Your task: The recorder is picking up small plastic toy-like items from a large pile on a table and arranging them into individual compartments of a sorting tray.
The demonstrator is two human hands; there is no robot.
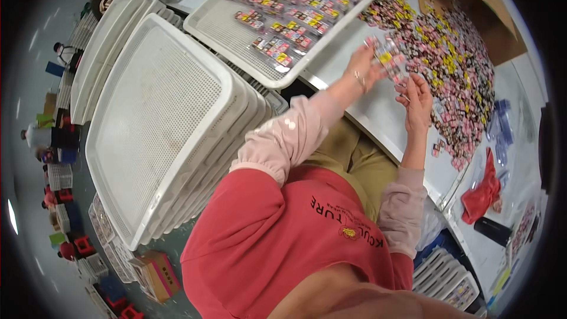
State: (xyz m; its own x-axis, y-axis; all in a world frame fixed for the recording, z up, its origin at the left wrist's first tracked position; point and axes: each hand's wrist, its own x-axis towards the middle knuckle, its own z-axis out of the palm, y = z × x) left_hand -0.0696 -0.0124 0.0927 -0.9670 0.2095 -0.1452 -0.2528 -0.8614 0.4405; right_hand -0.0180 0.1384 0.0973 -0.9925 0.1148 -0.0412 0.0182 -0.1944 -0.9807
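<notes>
Over the table, my left hand is closed on a clear plastic blister pack with pink and yellow pieces in it. My right hand is at the pack's near right corner, fingertips pinched together; a small dark and pink piece seems to be between them, partly hidden. Just beyond both hands spreads a large heap of small pink, black and yellow pieces. To the left of my left hand, a white perforated tray carries rows of filled clear packs.
At my left stands a stack of white perforated trays. An open cardboard box sits behind the heap. Toward the right lie a red cloth, a black cylindrical object and clear plastic pieces. A carton is on the floor.
</notes>
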